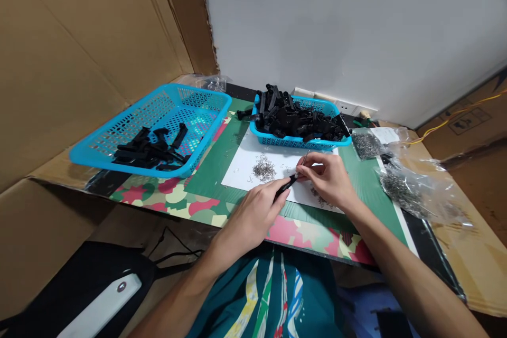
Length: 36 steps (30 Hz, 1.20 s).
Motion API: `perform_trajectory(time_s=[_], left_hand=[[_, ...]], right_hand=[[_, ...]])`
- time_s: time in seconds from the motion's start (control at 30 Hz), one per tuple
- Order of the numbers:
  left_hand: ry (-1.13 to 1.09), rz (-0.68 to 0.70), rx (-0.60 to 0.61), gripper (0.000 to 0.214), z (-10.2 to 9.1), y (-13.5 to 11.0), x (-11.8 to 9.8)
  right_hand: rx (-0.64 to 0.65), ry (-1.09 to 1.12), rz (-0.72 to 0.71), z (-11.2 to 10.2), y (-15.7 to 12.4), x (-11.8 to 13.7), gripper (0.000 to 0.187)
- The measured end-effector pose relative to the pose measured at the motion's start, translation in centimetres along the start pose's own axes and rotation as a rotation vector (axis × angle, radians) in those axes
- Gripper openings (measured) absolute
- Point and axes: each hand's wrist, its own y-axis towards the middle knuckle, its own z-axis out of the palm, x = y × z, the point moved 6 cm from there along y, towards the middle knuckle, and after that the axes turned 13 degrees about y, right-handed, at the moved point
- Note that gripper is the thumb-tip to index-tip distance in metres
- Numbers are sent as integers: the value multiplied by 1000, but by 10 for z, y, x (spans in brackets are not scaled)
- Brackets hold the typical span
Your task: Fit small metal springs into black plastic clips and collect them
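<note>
Over the white paper (237,169) my left hand (255,211) is closed around a black plastic part (285,187), whose tip points up and to the right. My right hand (330,175) meets that tip with thumb and forefinger pinched. A thin metal tool (304,157), perhaps tweezers, sticks up from this pinch; most of it is hidden by the fingers. Left of the fingertips lies a pile of small bent metal wires (264,169), probably springs. Beneath my right hand a second pile (321,198) of them is partly covered.
A blue basket (261,136) heaped with black parts (297,116) stands at the back. Another blue basket (91,154) at the left holds fewer black parts (146,150). Bags of metal pieces (366,145) lie at the right. Cardboard (79,26) walls the left side.
</note>
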Motion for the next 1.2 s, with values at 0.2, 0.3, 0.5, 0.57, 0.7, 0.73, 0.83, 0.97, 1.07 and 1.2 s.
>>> perform_trajectory(time_s=[0.2,0.3,0.5,0.57,0.7,0.73,0.83,0.97,1.07,1.2], left_hand=[[-166,-50,-164,36,-11,-7,8],[-249,-90,-219,27,-17,-10,13],[-363,-113,-243,23,-19,-9,20],[-399,-103,-232,22,-17,-9,21],[-410,-94,-229,19,-17,-11,21],[-404,-92,-230,18,-17,-11,21],[-383,-84,-225,18,-18,-10,21],[-365,-76,-213,19,-18,-10,20],[-337,-80,-208,19,-18,-9,19],[-306,-79,-200,20,-18,-9,17]], right_hand=[[19,-431,-118,-14,4,3,27],[145,-633,-100,-12,5,-6,32],[145,-738,-117,-10,12,-4,24],[126,-687,-138,-5,16,2,19],[138,-537,-123,10,27,7,13],[140,-517,-114,14,29,7,12],[122,-494,-102,21,33,2,7],[117,-516,-91,24,33,-5,10],[141,-557,-79,26,31,-8,10],[165,-591,-80,29,26,-9,12]])
